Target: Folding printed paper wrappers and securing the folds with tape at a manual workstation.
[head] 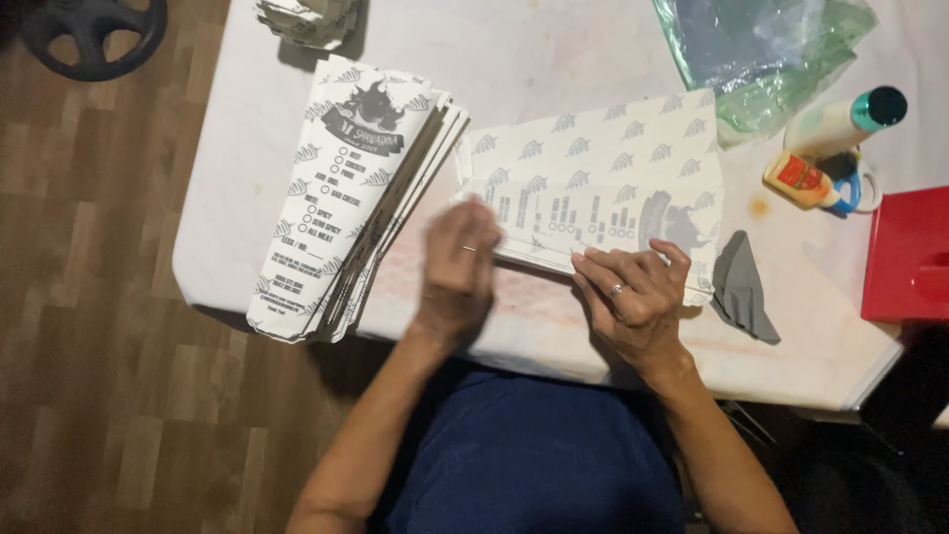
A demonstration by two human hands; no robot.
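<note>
A stack of flat white printed paper bags (pixel 603 188) lies across the white table (pixel 514 59) in front of me. My left hand (pixel 458 267) is blurred and rests on the near left corner of that stack, fingers on the top sheet's edge. My right hand (pixel 635 295) presses on the stack's near edge with fingers spread and curled over the paper; there is a ring on one finger. A second pile of the same paper bags (pixel 351 193) lies lengthwise to the left, hanging a little over the table's near edge.
A grey cloth (pixel 741 287) lies right of my right hand. Further right stand a small orange-labelled glue bottle (pixel 803 180), a white bottle with a teal cap (pixel 845 121) and a red box (pixel 907 255). A clear green plastic bag (pixel 761 49) sits at the far right.
</note>
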